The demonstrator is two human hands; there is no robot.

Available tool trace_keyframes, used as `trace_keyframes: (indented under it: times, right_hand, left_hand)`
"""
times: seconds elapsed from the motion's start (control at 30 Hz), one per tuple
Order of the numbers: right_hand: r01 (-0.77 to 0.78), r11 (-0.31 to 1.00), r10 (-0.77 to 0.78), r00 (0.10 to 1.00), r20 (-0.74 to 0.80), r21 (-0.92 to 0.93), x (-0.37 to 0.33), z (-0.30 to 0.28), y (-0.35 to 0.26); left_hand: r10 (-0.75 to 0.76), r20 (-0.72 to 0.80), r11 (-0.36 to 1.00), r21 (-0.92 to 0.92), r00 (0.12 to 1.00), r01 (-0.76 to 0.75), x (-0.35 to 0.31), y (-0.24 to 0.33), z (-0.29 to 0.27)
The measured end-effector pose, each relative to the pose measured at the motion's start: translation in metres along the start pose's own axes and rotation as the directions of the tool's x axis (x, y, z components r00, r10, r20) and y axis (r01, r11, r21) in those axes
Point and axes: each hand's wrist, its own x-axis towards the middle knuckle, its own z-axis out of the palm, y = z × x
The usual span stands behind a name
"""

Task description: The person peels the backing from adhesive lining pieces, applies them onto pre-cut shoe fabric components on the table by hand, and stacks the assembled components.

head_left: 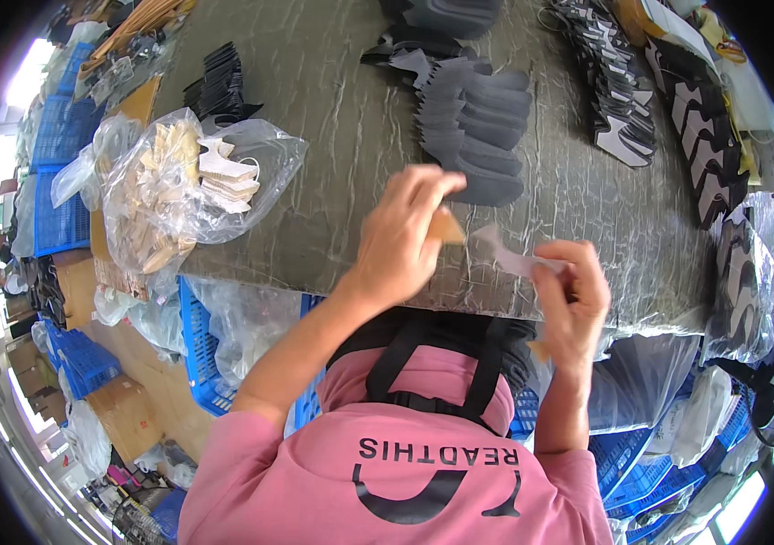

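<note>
My left hand [405, 238] is closed, with a small tan piece [444, 227] at its thumb. Its fingertips are beside the near end of an overlapping row of dark grey curved cut pieces [496, 132]. To the right, my right hand [572, 291] pinches a thin, pale, curved cut piece [516, 262], whose free end points toward my left hand. A small tan corner [539, 351] shows below my right hand; I cannot tell what it belongs to.
The worn dark table [332, 182] carries a clear plastic bag [169, 195] of cream pieces at left, black pieces [216, 84] behind it, and stacked black-and-white pieces [623, 127] at right. Blue crates [201, 350] stand below the front edge.
</note>
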Motion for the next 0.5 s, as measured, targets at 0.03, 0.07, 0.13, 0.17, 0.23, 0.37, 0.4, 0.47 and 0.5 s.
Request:
trace_keyframes:
  times: [0.03, 0.07, 0.13, 0.17, 0.23, 0.37, 0.4, 0.47, 0.5]
  right_hand:
    - [-0.034, 0.988, 0.042, 0.998, -0.044, 0.152, 0.000, -0.004, 0.005]
    - [-0.062, 0.951, 0.090, 0.993, -0.080, 0.301, -0.001, -0.008, 0.007]
    - [-0.145, 0.900, 0.189, 0.979, -0.070, 0.412, -0.008, -0.020, 0.014]
    - [-0.185, 0.857, 0.240, 0.969, -0.056, 0.480, -0.011, -0.022, 0.015]
    - [-0.232, 0.842, 0.258, 0.966, 0.015, 0.488, -0.015, -0.024, 0.019]
    - [-0.325, 0.834, 0.291, 0.946, 0.145, 0.445, -0.021, -0.008, 0.024]
    - [-0.345, 0.841, 0.298, 0.938, 0.176, 0.416, -0.023, -0.003, 0.027]
    - [-0.314, 0.855, 0.271, 0.949, 0.160, 0.413, -0.023, 0.008, 0.024]
    - [-0.281, 0.892, 0.238, 0.958, 0.161, 0.354, -0.023, 0.010, 0.022]
  left_hand:
    - [0.001, 0.039, 0.997, 0.078, 0.999, -0.004, 0.006, -0.009, 0.003]
    - [-0.002, 0.079, 0.988, 0.156, 0.997, -0.010, 0.007, -0.015, 0.005]
    - [0.047, 0.120, 0.984, 0.165, 0.992, -0.066, -0.010, -0.015, 0.007]
    - [0.094, 0.164, 0.977, 0.172, 0.982, -0.123, -0.022, -0.013, 0.006]
    - [0.066, 0.217, 0.982, 0.157, 0.974, -0.102, -0.045, -0.002, 0.001]
    - [0.010, 0.239, 1.000, 0.017, 0.971, -0.015, -0.061, 0.005, -0.007]
    - [-0.021, 0.200, 0.996, -0.085, 0.980, 0.039, -0.063, 0.005, -0.007]
    - [-0.084, 0.053, 0.973, -0.211, 0.995, 0.093, -0.060, 0.005, -0.007]
    - [-0.213, 0.118, 0.902, -0.357, 0.970, 0.242, -0.060, 0.010, -0.009]
